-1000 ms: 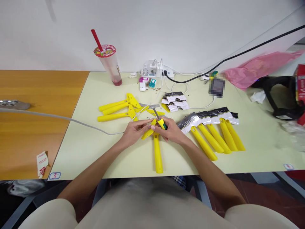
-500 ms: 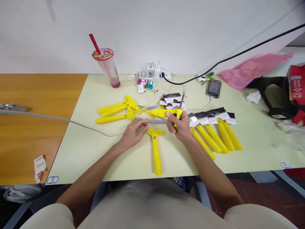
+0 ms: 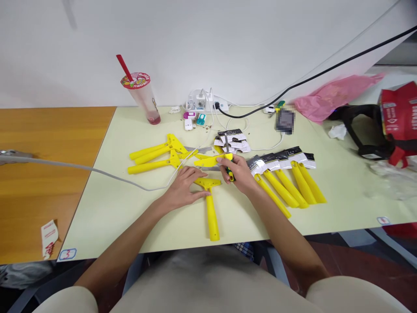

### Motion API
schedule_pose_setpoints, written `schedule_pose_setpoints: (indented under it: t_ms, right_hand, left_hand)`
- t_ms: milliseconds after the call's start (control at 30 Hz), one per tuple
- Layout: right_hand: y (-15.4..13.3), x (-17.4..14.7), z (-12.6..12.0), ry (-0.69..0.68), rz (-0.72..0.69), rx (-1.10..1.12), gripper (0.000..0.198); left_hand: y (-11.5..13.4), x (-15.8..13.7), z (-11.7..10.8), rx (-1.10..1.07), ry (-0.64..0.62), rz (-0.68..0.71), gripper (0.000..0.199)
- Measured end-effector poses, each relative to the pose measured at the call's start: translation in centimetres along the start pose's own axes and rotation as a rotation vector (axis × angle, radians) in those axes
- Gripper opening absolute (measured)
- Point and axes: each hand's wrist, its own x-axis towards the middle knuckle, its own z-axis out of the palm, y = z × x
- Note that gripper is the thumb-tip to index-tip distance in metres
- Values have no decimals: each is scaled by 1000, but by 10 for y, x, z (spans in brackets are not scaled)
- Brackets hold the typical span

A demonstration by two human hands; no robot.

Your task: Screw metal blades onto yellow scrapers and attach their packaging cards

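My right hand (image 3: 237,170) is closed around a screwdriver (image 3: 230,174) with a green and yellow handle, its metal shaft pointing up and away. The same hand pinches a flat yellow plastic piece (image 3: 206,162) between thumb and fingers. My left hand (image 3: 184,187) has its thumb and fingers apart at the head of a yellow scraper handle (image 3: 213,217) lying on the table. Its thumb reaches the neck; whether it grips is unclear. A grey metal blade (image 3: 211,168) lies beneath the yellow piece, partly hidden.
Several yellow scrapers (image 3: 153,153) lie at left; bagged ones (image 3: 282,189) are lined up at right. Behind them sit black-and-white packets (image 3: 233,140), a power strip (image 3: 206,103) and a drink cup (image 3: 143,100). A grey cable (image 3: 97,170) crosses the left side.
My left hand has moved from beside the blade down to the scraper handle, its fingers spreading. My right hand has shifted slightly left and nearer with the screwdriver and yellow piece.
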Motion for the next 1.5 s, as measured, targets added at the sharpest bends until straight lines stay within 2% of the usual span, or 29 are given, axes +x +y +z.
schedule_pose_setpoints:
  t_ms: [200,333,567,733,867,967,1200,1367,1500]
  right_hand:
    - [6,1,-2,-98,52,-234,46]
    - [9,2,-4,-110,66,-358,48]
    - [10,4,-8,-123,123,-428,41]
    - [4,2,-5,-131,79,-383,40]
    - [-2,0,-6,-163,85,-362,36]
    - [-6,-1,-9,-199,109,-303,33]
    - [-8,-3,-13,-250,140,-172,26]
    - [-7,-2,-13,-261,167,-180,30]
    - [-3,-2,-10,-256,197,-200,34]
  left_hand:
    - [-6,-1,0,26,10,-26,55]
    - [-14,0,-7,32,-5,-39,48]
    - [-21,1,-16,73,-52,-52,31]
    - [-20,2,-18,1,-10,-81,30]
    - [-17,4,-22,-159,75,-128,33]
    - [-16,5,-24,-330,139,-219,36]
    - [-7,8,-27,-860,124,-401,39]
    - [-3,9,-25,-984,223,-494,48]
    - [-3,10,-20,-1058,266,-518,47]
